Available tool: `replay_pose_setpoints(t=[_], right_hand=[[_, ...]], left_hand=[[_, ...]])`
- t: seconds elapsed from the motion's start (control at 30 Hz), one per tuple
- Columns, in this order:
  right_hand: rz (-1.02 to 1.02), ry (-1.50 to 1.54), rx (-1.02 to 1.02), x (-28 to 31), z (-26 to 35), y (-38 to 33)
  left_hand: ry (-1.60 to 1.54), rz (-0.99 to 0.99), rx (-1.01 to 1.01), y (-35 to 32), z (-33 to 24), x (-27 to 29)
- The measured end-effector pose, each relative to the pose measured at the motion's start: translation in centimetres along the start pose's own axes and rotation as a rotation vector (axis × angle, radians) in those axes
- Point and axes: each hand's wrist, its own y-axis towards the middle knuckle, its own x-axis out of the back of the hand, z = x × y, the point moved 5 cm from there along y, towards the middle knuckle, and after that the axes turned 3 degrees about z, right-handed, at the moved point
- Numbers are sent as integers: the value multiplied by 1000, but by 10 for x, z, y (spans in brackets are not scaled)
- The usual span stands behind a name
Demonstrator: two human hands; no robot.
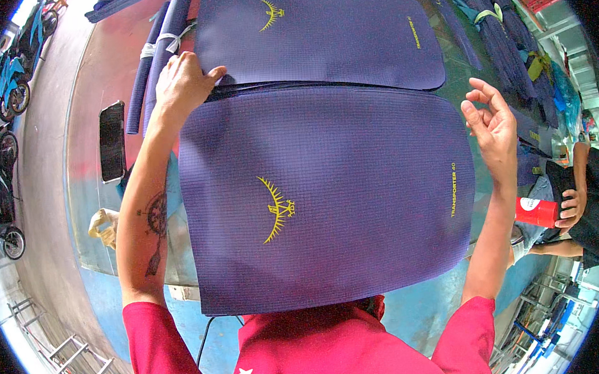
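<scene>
A large purple-blue fabric panel [356, 204] with a fine grid texture lies in front of me, its near edge against my red shirt. It carries a yellow winged emblem and small yellow print. Beyond it is a stack of matching panels [344, 31], with several edges showing along the near side. My left hand [187, 87] is at the stack's near left corner, thumb stretched out and apart from the fingers; nothing shows in its grasp. My right hand [493, 121] hovers beside the near panel's far right corner, fingers loosely bent and apart, holding nothing.
Tied fabric rolls [165, 50] lie left of the stack, near a black phone [112, 142]. More tied fabric bundles [504, 40] lie at the far right. On the right, another person's hand [573, 209] holds a red cylinder [537, 212]. Motorcycles [11, 82] stand far left.
</scene>
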Motion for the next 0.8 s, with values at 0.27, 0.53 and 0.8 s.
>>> replay_pose_setpoints(t=[0.27,0.53,0.8], right_hand=[[-18,4,14,-12,-1,21],[-68,-178,42,-17,-27,43],[198,157,-136,-42,-21,51]], left_hand=[[-214,-242,6,9,38,-8],[-128,-246,-48,22,-2,38],[-909,-45,-126,74,-67,80]])
